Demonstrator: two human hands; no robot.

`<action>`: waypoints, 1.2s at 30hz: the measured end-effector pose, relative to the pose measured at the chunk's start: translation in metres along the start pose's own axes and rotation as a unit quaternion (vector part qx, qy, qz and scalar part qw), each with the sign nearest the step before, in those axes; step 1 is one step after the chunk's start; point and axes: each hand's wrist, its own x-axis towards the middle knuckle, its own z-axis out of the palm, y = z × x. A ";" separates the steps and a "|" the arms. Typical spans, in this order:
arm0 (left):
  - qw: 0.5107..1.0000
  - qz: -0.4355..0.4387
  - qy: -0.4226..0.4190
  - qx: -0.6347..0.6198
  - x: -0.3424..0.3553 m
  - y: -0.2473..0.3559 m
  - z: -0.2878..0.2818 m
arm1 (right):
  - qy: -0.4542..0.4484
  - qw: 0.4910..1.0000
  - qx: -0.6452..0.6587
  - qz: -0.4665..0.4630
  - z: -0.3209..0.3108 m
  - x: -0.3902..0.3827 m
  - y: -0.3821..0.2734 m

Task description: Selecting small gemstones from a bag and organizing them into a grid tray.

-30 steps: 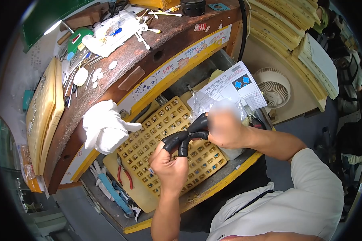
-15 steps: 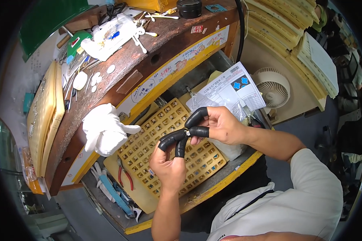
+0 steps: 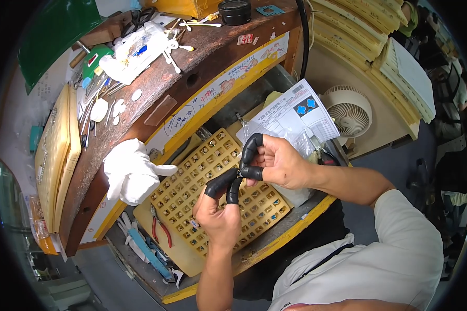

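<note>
Black tape wraps several fingers of both hands. My left hand point(image 3: 219, 210) pinches a tiny metal piece point(image 3: 238, 174), mostly hidden between fingertips. My right hand point(image 3: 275, 161) meets it at the same piece, with thumb and forefinger closed around it and the other fingers curled. Beneath both hands lies a yellow grid tray point(image 3: 179, 193) holding small jewellery pieces in square compartments. Red-handled pliers point(image 3: 164, 233) lie at its left. Behind my right hand are a printed sheet point(image 3: 290, 116) and crumpled clear plastic bags point(image 3: 308, 147).
A white cloth glove point(image 3: 131, 168) hangs at the bench edge point(image 3: 187, 78), which carries tools, swabs and a black tin point(image 3: 234, 11). Yellow trays stand left point(image 3: 54, 155) and stack upper right point(image 3: 342, 31), near a fan point(image 3: 347, 109). Tools point(image 3: 145, 246) lie in the drawer. People are partly visible far right.
My right forefinger has lifted and curled further, and my right thumb has shifted slightly left. Both hands stay joined at the small piece. The bench appears slightly shifted in view.
</note>
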 end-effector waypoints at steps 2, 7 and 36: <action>0.999 -0.024 -0.007 -0.028 0.002 0.002 0.001 | -0.010 1.000 0.017 0.006 -0.002 0.002 -0.002; 0.997 -0.019 -0.026 -0.068 0.001 -0.005 0.001 | -0.030 0.998 0.038 0.037 -0.005 0.002 -0.006; 0.928 -0.261 -0.127 -0.234 0.020 0.004 -0.021 | -0.042 0.921 -0.372 -0.112 0.012 -0.001 -0.016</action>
